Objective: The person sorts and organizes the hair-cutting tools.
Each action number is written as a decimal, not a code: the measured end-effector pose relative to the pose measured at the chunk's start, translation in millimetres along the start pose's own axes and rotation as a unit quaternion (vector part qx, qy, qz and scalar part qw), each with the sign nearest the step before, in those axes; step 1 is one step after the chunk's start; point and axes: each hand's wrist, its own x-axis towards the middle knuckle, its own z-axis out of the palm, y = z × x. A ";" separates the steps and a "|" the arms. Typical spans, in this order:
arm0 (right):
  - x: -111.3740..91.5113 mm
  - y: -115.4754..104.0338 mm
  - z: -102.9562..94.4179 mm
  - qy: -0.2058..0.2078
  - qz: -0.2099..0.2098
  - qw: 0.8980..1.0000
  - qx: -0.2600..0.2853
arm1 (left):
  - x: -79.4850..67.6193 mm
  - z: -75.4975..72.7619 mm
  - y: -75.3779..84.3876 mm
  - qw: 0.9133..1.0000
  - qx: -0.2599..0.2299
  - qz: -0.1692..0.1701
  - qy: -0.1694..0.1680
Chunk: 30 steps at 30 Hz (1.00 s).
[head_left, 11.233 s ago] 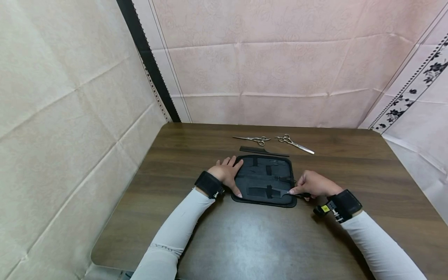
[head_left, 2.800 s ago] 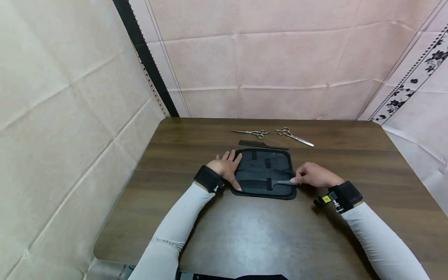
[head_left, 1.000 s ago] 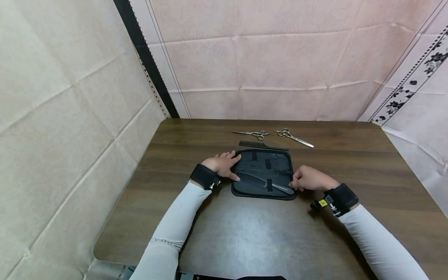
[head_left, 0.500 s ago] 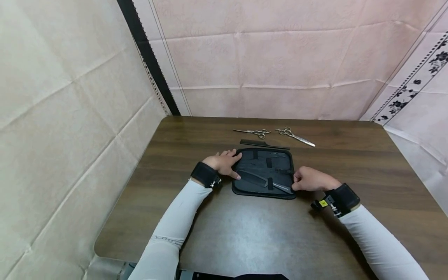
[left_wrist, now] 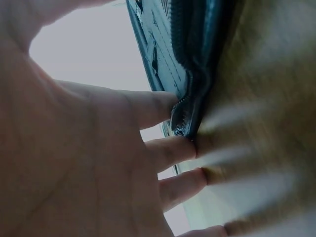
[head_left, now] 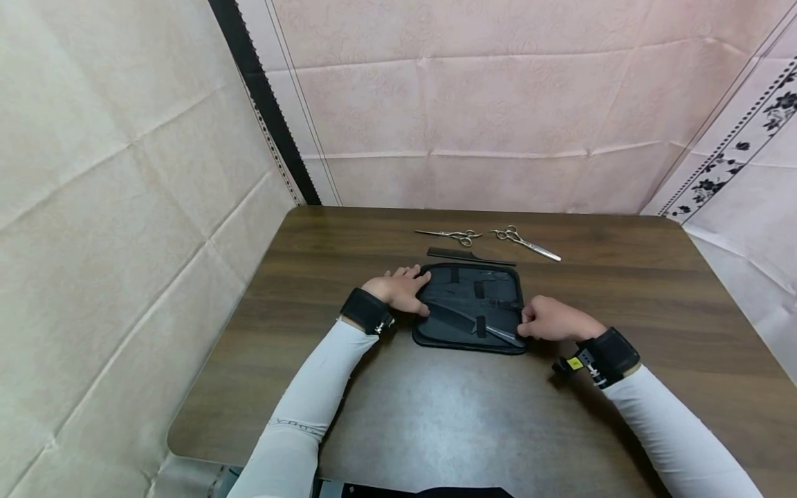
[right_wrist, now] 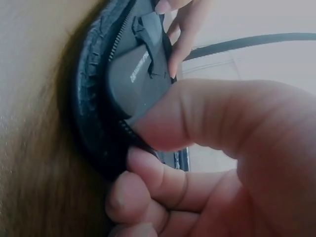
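both hands are at the case point(head_left: 448, 337), well apart on either side of it. the right hand point(head_left: 554, 319) is curled and seems to pinch the edge between thumb and finger; the left hand point(head_left: 401, 289) lies spread, fingers straight, at the opposite edge. between them the tool point(right_wrist: 128, 94) sits in the case at a slant under the strap point(head_left: 481, 326), its lettered handle end just beside the right thumb, its other end near the left one; whether that thumb touches it i cannot tell.

to do this well, the left hand should brace the case while the right nudges the handle end square, easing it under the strap without tugging. the handle looks close to the zip point(right_wrist: 117, 38), so anything overhanging there could snag.

past the hands on the table point(head_left: 398, 415) lie a comb point(head_left: 457, 255), then the left scissors point(head_left: 463, 237) and right scissors point(head_left: 526, 243); best straighten the tool before touching those.
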 end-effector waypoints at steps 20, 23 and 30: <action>-0.9 5.1 -9.2 -0.056 -0.036 0.998 0.021 | 8.6 10.1 6.1 0.997 0.044 -0.018 0.065; -1.4 5.6 -10.9 -0.060 -0.042 0.997 0.024 | 9.5 9.6 6.1 0.997 0.043 -0.017 0.064; -5.3 9.5 -13.0 -0.070 -0.083 0.992 0.062 | 11.1 9.5 8.0 0.997 0.047 -0.021 0.055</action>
